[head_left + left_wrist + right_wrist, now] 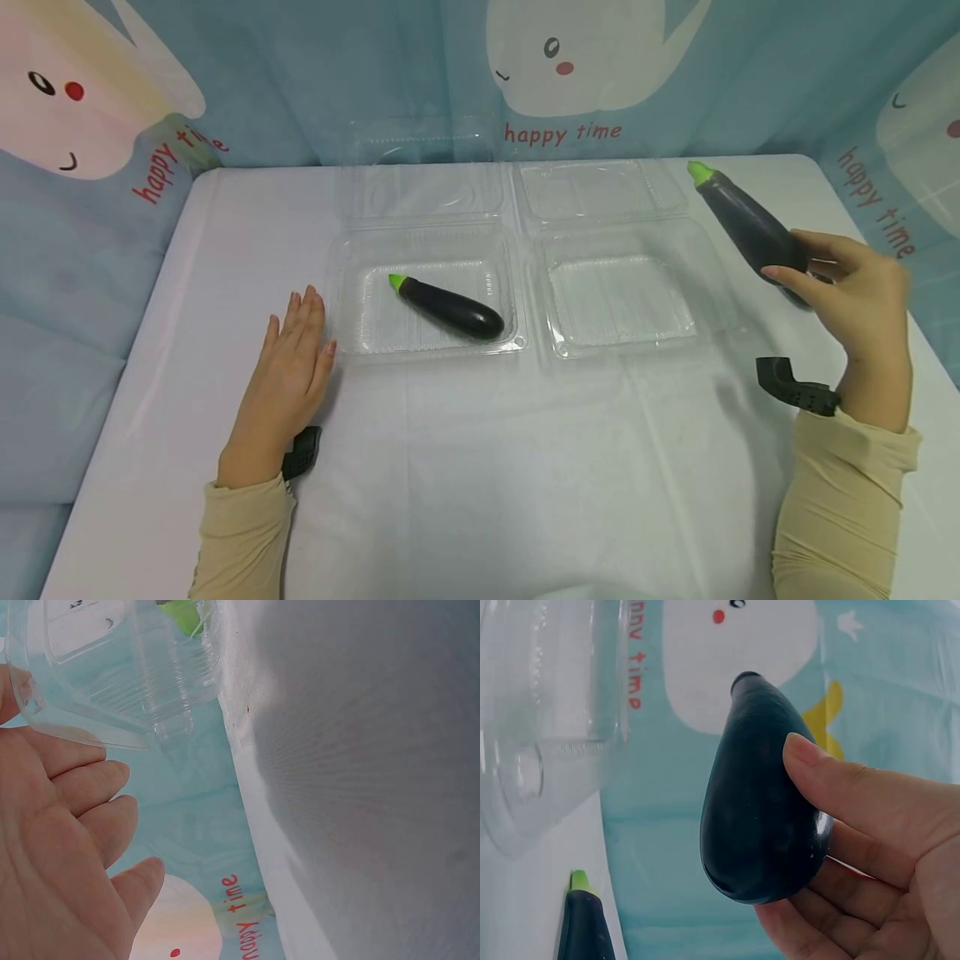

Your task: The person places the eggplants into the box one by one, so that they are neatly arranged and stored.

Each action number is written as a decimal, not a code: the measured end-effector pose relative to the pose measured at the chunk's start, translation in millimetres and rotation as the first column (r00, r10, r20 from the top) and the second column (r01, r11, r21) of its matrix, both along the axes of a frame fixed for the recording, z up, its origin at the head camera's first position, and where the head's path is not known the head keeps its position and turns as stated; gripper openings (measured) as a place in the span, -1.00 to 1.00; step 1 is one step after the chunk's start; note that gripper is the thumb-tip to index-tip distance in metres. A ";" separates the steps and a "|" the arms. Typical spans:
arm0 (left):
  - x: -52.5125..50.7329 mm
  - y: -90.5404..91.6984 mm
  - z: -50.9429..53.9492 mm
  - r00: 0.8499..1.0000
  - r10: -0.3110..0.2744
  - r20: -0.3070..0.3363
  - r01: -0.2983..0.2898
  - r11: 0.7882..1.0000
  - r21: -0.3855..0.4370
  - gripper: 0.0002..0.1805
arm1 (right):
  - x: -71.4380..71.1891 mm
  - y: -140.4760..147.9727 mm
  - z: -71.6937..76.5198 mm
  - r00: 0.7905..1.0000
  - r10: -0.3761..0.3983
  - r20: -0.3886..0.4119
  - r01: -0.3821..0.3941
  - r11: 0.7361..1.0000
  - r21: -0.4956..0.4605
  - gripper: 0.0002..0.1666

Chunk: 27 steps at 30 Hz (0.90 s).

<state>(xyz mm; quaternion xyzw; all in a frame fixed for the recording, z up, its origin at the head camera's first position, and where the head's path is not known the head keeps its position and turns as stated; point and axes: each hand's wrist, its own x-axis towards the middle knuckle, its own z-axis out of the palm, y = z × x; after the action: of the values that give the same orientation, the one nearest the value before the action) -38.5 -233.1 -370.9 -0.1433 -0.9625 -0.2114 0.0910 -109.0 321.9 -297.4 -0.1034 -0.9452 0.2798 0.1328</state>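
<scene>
My right hand point(855, 287) grips a dark purple eggplant point(742, 217) by its thick end, above the table right of the right clear plastic box point(555, 333). Its green stem end points up and left. A second eggplant point(450, 310) lies slantwise in the left clear box point(345, 342). Below my right hand lies another eggplant point(586, 922), mostly hidden from the head view. My left hand point(285, 375), fingers straight, is beside the left box's near left corner; whether it touches the box, I cannot tell.
Both boxes stand side by side, their clear lids point(423, 196) folded back toward the blue curtain point(405, 75). A white cloth covers the table point(525, 467). A black wrist mount point(798, 387) sits on my right wrist, another point(302, 452) on my left.
</scene>
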 end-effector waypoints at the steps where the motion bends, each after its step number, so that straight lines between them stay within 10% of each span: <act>1: 0.0 0.0 0.0 1.000 0.001 0.001 -0.001 1.000 -0.001 -0.39 | -0.5 -0.6 0.0 1.000 0.005 -0.004 -0.005 1.000 -0.007 -0.33; 27: 0.5 -1.2 -1.7 1.000 -0.002 -0.012 0.003 1.000 0.012 -0.39 | -3.0 -23.0 -1.1 0.978 0.142 -0.152 -0.169 0.969 -0.178 -0.39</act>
<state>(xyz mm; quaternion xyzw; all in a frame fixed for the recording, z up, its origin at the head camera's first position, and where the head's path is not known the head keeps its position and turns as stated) -38.0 -234.4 -372.6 -0.1452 -0.9605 -0.2166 0.0973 -112.0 298.9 -298.5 -0.0214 -0.9079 0.3849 0.1649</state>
